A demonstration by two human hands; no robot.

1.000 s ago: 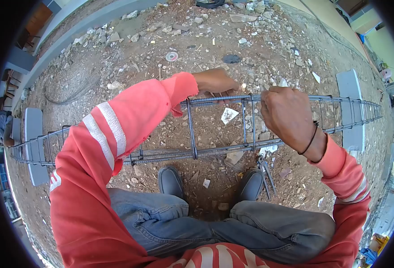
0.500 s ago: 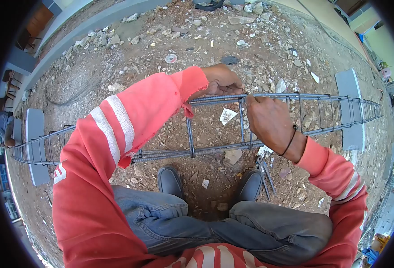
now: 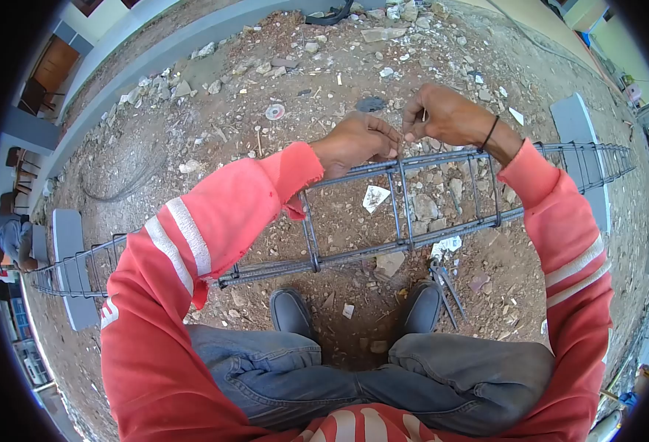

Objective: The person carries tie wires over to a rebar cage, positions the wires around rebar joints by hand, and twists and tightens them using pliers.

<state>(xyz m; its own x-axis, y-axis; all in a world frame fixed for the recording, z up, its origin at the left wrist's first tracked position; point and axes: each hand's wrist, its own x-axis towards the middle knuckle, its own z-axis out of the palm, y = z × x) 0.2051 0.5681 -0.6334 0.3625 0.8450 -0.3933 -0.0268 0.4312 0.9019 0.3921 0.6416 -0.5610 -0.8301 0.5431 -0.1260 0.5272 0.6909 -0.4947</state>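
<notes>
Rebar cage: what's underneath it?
Under the rebar cage: dirt, stones, a white fragment, and grey slabs towards its ends. Whatever lies behind the left sleeve is hidden.

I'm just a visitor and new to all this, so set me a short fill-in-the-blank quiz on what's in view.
1. A dark band circles the wrist of the person's ____ hand.
2. The number of grey slabs that the steel cage passes over is ____.
3. The pincers lie on the ground, closer to the right shoe than to the ____ one.
4. The colour of the stripes on the sleeves is ____.

Missing words: right; two; left; white.
</notes>
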